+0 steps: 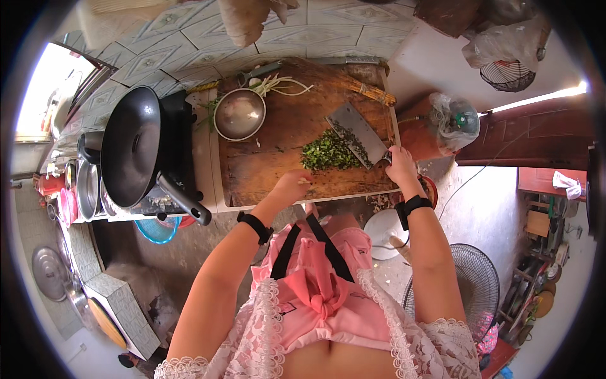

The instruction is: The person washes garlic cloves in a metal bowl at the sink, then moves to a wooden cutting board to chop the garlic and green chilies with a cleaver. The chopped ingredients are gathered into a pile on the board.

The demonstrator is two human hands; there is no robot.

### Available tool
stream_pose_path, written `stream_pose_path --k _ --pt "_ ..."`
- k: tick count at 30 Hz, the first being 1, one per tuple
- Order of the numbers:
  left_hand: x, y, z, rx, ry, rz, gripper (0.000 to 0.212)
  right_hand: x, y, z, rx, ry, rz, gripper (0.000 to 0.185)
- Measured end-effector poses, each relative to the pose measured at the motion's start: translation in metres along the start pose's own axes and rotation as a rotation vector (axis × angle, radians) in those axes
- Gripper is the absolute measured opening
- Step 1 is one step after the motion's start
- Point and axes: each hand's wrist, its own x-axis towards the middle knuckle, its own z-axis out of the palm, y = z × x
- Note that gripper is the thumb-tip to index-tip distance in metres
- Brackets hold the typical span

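Observation:
My right hand (402, 166) grips the handle of a broad metal cleaver (362, 130) at the right side of a wooden cutting board (265, 161). The blade lies low over the board, its face speckled with green bits. Against its edge rests a heap of finely chopped greens (324, 151). My left hand (289, 187) is at the board's near edge, just left of and below the heap, with fingers curled together. A small pale bit shows at its fingertips; whether it is held is unclear.
Toward the board's back stand a metal bowl (240, 114), pale-stemmed scallions (279, 86) and a straw whisk broom (341, 78). A black wok (135, 147) occupies the stove at left, its handle jutting toward me. Plastic covers the gas cylinder's top (454, 118); a fan (473, 279) stands right.

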Motion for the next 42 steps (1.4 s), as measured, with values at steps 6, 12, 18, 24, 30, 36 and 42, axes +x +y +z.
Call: stream_pose_path --k 6,12,18,24,30,36,42 --pt "0.020 0.021 0.029 0.645 -0.067 0.327 0.023 0.008 0.003 -0.038 0.436 -0.347 -0.070 0.034" --pt "0.028 0.019 0.050 0.714 0.114 0.577 0.025 -0.011 -0.002 -0.053 0.950 -0.374 -0.006 0.025" --pt "0.031 0.002 0.056 0.671 0.301 0.618 0.033 -0.041 -0.010 -0.046 0.949 -0.181 -0.085 0.020" --pt "0.013 0.000 0.037 0.624 0.415 0.493 0.045 -0.062 -0.031 -0.042 0.493 0.046 -0.336 0.021" --pt "-0.007 -0.013 0.033 0.430 0.510 0.255 0.040 -0.067 -0.050 -0.020 0.382 0.117 -0.531 0.019" --pt "-0.004 -0.020 0.050 0.111 0.513 0.150 0.034 -0.063 -0.058 -0.014 0.264 0.100 -0.651 0.023" --pt "-0.002 -0.015 0.055 0.140 0.542 0.237 0.029 -0.060 -0.061 -0.007 0.183 0.106 -0.699 0.023"
